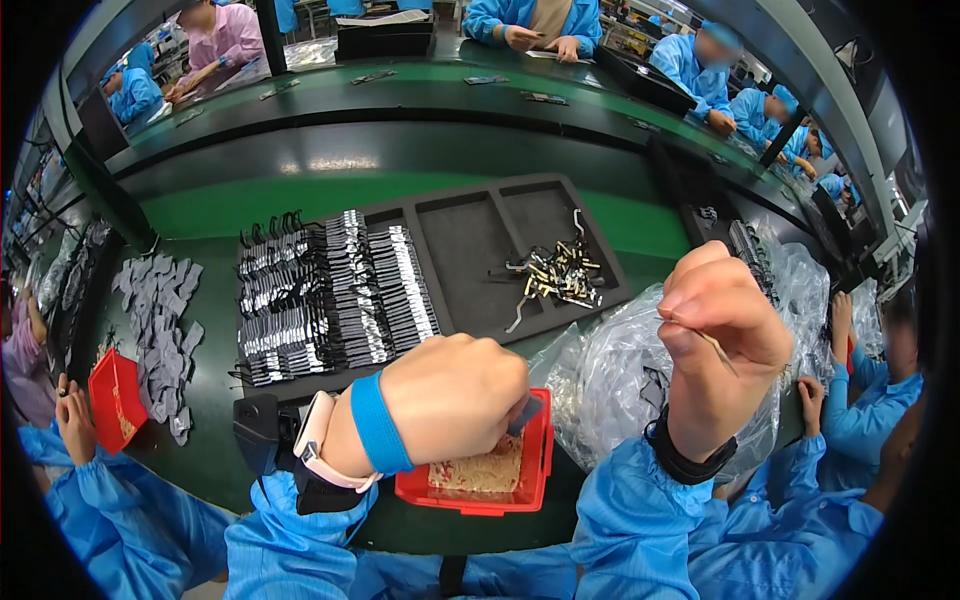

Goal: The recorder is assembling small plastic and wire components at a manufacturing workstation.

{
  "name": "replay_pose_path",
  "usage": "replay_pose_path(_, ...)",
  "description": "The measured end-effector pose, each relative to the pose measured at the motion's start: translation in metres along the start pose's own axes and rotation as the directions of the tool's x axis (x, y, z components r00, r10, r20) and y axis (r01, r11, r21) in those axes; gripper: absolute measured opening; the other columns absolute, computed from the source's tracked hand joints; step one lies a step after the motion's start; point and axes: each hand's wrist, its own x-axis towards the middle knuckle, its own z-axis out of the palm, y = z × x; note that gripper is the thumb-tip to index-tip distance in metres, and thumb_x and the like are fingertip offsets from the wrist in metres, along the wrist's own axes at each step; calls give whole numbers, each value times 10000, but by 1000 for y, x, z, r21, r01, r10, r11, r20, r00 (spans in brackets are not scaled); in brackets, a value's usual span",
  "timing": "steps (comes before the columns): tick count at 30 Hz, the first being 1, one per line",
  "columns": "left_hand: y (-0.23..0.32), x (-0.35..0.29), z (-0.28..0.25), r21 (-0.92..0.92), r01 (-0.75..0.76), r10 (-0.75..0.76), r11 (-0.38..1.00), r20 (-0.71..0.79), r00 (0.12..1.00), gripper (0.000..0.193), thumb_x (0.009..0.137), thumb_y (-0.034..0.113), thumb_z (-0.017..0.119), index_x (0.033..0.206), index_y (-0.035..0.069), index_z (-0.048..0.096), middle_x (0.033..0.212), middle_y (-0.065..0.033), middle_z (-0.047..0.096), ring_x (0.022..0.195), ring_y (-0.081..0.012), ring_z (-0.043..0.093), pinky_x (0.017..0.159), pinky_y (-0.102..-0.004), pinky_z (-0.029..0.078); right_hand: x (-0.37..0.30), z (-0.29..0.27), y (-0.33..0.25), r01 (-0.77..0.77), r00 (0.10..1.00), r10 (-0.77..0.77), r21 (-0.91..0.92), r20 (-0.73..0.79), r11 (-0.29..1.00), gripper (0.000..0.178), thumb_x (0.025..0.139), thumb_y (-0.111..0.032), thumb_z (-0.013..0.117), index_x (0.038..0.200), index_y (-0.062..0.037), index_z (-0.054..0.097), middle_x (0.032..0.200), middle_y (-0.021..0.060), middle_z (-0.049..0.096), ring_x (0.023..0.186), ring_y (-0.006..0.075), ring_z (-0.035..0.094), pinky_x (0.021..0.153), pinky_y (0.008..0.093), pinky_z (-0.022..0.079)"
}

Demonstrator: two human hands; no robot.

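Observation:
My left hand (450, 385), with a blue band and a pale watch strap at the wrist, is closed with its back up over the near side of the black tray. Out of its far-right side sticks a small flat grey piece (526, 414), mostly hidden by the fingers. Right under it stands a red plastic box (545, 440) holding a tan, crumbly-looking block (480, 472). Raised to the right, my right hand (725, 325) pinches a thin, pale, stick-like thing (722, 356) between thumb and fingers; its exact kind cannot be made out.
A black compartment tray (455, 235) carries rows of black-and-silver parts (330, 295) and a heap of small metal parts (560, 270). Grey pieces (160, 310) lie at left, near another red box (118, 400). Clear plastic bags (610, 370) sit at right. Co-workers work on both sides and across.

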Motion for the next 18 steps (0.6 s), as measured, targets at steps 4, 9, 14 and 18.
replay_pose_path(4, -7, 2, -9, -96, -138, 103, 986, -303, 947, 94, 695, 51, 635, 787, 35, 630, 836, -89, 623, 785, -283, 607, 686, -349, 491, 1, 0, -1, -172, 983, 156, 195, 95, 966, 185, 639, 23, 739, 792, -4, 638, 788, 108, 626, 739, 203, 560, 659, 296, 433)
replay_pose_path(9, 3, -4, -26, -462, -108, -145, 880, -480, 865, 204, 709, -55, 600, 905, 0, 586, 883, -71, 607, 820, -164, 635, 700, -258, 517, 1, 9, 3, -406, 876, 233, 386, 423, 828, 199, 634, 88, 738, 805, 23, 659, 892, 133, 648, 837, 227, 610, 771, 336, 473)
replay_pose_path(14, 21, -8, -32, -780, -191, -349, 596, -465, 813, 363, 756, -90, 617, 1102, -29, 523, 1034, -114, 592, 887, -135, 620, 742, -222, 507, -4, 19, -4, -604, 795, 517, 495, 316, 625, 129, 764, 67, 638, 892, 61, 621, 958, 153, 623, 937, 202, 602, 843, 312, 481)
replay_pose_path(18, 16, -9, -28, -682, -299, -183, 668, -540, 821, 490, 753, -95, 630, 1219, -49, 487, 1125, -134, 575, 998, -159, 587, 768, -249, 513, -7, 19, -1, -532, 828, 516, 602, 221, 596, 130, 761, 65, 632, 889, 59, 610, 950, 144, 612, 931, 205, 600, 836, 321, 481)
